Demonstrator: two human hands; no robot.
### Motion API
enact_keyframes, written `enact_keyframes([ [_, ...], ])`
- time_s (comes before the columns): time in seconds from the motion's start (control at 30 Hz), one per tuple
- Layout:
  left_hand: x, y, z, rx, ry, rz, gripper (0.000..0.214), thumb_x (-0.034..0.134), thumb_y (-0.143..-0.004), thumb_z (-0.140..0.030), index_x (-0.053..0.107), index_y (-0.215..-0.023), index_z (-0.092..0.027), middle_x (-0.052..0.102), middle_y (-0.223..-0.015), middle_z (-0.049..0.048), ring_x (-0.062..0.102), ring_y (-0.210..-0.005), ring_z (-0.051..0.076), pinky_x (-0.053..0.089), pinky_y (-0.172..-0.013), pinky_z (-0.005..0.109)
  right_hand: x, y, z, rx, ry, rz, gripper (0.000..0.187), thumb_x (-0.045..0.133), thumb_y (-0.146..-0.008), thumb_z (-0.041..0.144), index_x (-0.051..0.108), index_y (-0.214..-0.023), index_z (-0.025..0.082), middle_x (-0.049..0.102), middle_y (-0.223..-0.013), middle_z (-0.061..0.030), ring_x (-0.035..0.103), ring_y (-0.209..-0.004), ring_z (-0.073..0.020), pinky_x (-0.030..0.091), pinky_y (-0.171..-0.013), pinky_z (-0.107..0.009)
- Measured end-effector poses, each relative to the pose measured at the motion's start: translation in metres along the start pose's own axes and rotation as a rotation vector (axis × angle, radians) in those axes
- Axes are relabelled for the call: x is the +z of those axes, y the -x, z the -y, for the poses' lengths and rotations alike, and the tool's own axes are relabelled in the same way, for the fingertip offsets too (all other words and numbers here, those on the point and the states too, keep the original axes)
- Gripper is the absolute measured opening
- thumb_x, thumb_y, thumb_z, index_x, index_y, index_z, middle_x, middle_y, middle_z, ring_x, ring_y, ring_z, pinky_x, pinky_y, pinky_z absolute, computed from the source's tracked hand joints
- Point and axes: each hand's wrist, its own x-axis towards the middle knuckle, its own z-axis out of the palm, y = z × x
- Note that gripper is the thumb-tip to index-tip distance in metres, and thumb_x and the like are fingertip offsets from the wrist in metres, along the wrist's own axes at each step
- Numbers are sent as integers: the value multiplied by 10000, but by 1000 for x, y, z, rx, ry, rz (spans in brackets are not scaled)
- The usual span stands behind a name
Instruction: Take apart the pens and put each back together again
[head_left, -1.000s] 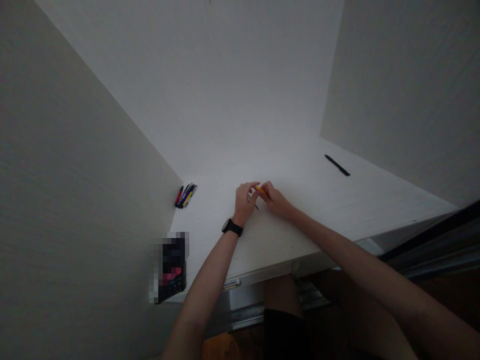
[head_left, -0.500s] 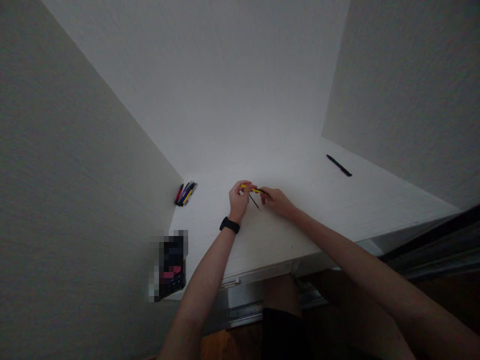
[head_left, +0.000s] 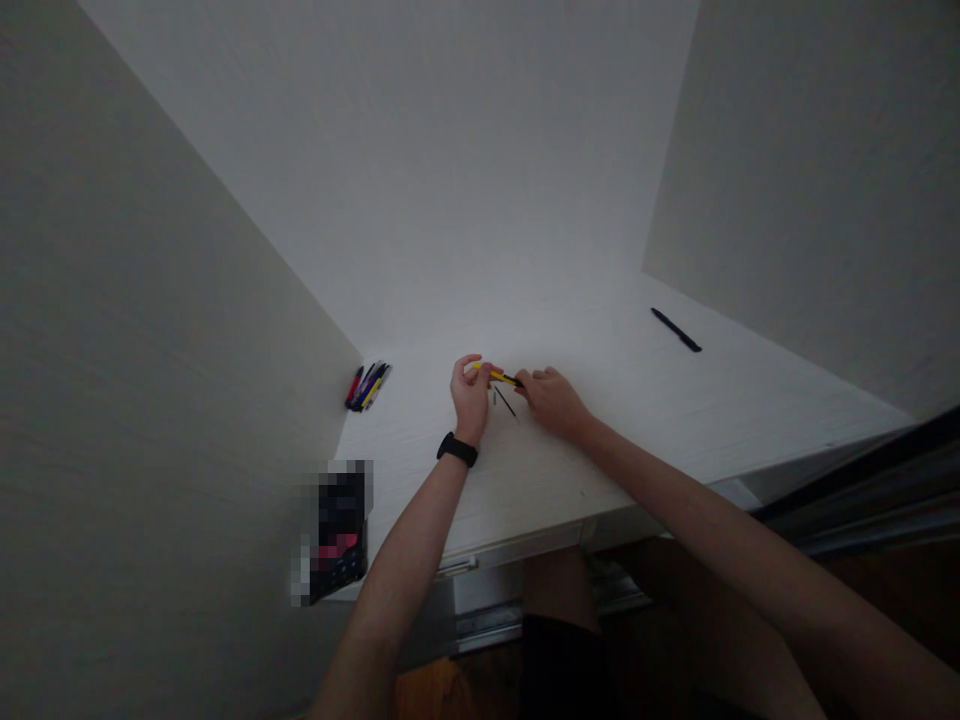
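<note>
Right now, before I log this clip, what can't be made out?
Head view, yellow pen: partly covered by the left hand and the right hand.
Head view, thin rod: too small to identify.
Head view, pens: overlapping, so their number is unclear.
Head view, dark object: masked by pixelation.

1. The left hand (head_left: 470, 403) and right hand (head_left: 556, 403) are bare, as are both forearms (head_left: 416, 540).
2. A black watch (head_left: 459, 450) with a broad strap circles the left wrist (its dial is too small to read).
3. Black clothing (head_left: 559, 660) covers the thigh, its hem straight above a bare knee (head_left: 556, 578).
</note>
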Motion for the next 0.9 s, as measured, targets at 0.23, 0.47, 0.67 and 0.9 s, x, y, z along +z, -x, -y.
enact_keyframes([
  [0.23,-3,-5,0,-60,-19,-121,336,678,-826,-484,589,-873,-164,717,-773,66,674,-628,133,407,-519,216,-5,3,-3,6,92,-47,355,321,-1020,193,658,-1069,93,690,-877,-180,566,-886,-265,302,-810,-368],
  [0.47,1,2,-2,-2,-33,4,346,655,-864,-471,621,-1038,-173,705,-777,50,649,-671,133,470,-590,236,-5,5,-25,324,155,-88,316,377,-973,198,668,-1009,81,686,-962,-250,556,-909,-316,317,-793,-420],
  [0.67,0,3,-2,27,-120,56,382,639,-870,-518,660,-1067,-192,652,-779,17,611,-624,113,465,-590,238,1,10,-36,450,173,-26,256,441,-931,214,635,-1058,104,681,-992,-228,572,-928,-299,336,-798,-403],
  [0.9,0,2,4,45,-90,48,320,677,-846,-498,616,-941,-199,598,-706,-15,605,-592,111,468,-586,238,2,8,-32,442,129,-132,248,472,-929,297,620,-1014,117,660,-1034,-226,547,-963,-301,334,-825,-402],
])
